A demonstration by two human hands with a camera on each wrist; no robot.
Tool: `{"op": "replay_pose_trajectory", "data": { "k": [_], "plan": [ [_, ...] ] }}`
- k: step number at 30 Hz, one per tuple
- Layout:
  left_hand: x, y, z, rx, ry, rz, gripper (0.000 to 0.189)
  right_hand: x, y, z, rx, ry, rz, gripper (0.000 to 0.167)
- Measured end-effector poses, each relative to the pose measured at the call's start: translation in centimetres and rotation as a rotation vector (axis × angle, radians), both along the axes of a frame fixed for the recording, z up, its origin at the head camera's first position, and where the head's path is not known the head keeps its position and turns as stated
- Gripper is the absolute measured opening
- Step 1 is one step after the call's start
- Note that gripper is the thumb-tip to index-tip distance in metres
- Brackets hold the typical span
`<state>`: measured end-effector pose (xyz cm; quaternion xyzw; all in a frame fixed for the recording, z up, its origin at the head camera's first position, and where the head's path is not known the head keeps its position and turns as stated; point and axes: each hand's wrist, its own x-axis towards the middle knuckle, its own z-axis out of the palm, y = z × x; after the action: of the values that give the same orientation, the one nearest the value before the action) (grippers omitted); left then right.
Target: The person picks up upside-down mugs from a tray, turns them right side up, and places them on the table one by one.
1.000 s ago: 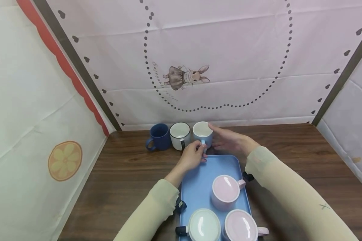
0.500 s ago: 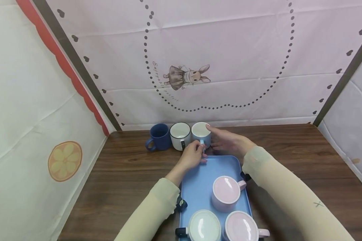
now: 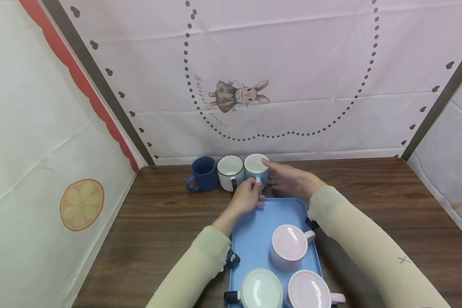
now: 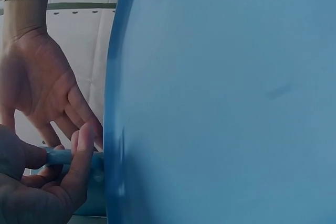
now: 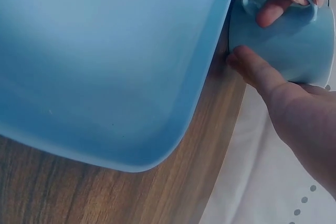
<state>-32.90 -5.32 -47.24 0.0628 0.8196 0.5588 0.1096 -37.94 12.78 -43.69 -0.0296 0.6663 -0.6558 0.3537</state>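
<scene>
A light blue mug with a white inside [image 3: 256, 164] stands upright at the back of the table. My left hand [image 3: 244, 197] pinches its handle between thumb and fingers, the handle facing me. On the mug's right side my right hand [image 3: 290, 177] touches the wall with fairly straight fingers, thumb up by the rim. The right wrist view shows the fingertips along the blue wall [image 5: 278, 45]. Close to the left of this mug stands a white mug with a black rim [image 3: 226, 182], then a dark blue mug [image 3: 205, 179], all in a row.
A blue tray [image 3: 250, 239] lies just in front of the row. On it stand two upside-down pink mugs [image 3: 290, 241] and an upside-down white mug with a black handle [image 3: 261, 287]. A cloth wall [image 3: 312, 85] rises behind the table.
The light blue mug has slid slightly left toward the white mug, with my right hand moving along at its side. My left hand has kept hold of the handle.
</scene>
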Motion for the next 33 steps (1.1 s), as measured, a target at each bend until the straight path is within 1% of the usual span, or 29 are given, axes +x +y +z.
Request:
{"op": "replay_pose_trajectory", "data": {
  "k": [8, 12, 14, 18, 23, 25, 27, 30, 33],
  "plan": [
    [-0.1, -0.2, 0.5, -0.029, 0.000, 0.012, 0.029, 0.1, -0.2, 0.1, 0.017, 0.035, -0.028, 0.081],
    [0.1, -0.4, 0.7, -0.090, -0.004, 0.006, 0.029, 0.3, 0.1, -0.1, 0.035, 0.057, -0.032, 0.078],
    [0.3, -0.6, 0.9, -0.119, -0.005, -0.006, 0.033, 0.5, 0.5, -0.1, 0.050, 0.069, -0.033, 0.075],
    [0.9, -1.0, 1.4, -0.135, -0.001, -0.029, 0.048, 1.4, 1.3, 0.4, 0.072, 0.097, -0.035, 0.073],
    [1.9, -1.8, 2.2, -0.155, 0.003, -0.014, 0.067, 2.5, 2.0, 1.5, 0.097, 0.158, -0.001, 0.074],
    [2.3, -2.1, 2.5, -0.160, 0.008, -0.005, 0.073, 3.0, 2.3, 1.8, 0.114, 0.184, 0.016, 0.074],
    [2.7, -2.3, 2.9, -0.158, 0.021, -0.010, 0.075, 3.4, 2.6, 2.1, 0.123, 0.206, 0.028, 0.074],
    [3.5, -2.5, 3.7, -0.154, 0.050, -0.036, 0.075, 4.1, 3.2, 2.5, 0.152, 0.243, 0.042, 0.072],
    [4.6, -2.6, 4.3, -0.160, 0.080, -0.094, 0.072, 4.8, 3.8, 2.9, 0.176, 0.270, 0.052, 0.071]
  ]
}}
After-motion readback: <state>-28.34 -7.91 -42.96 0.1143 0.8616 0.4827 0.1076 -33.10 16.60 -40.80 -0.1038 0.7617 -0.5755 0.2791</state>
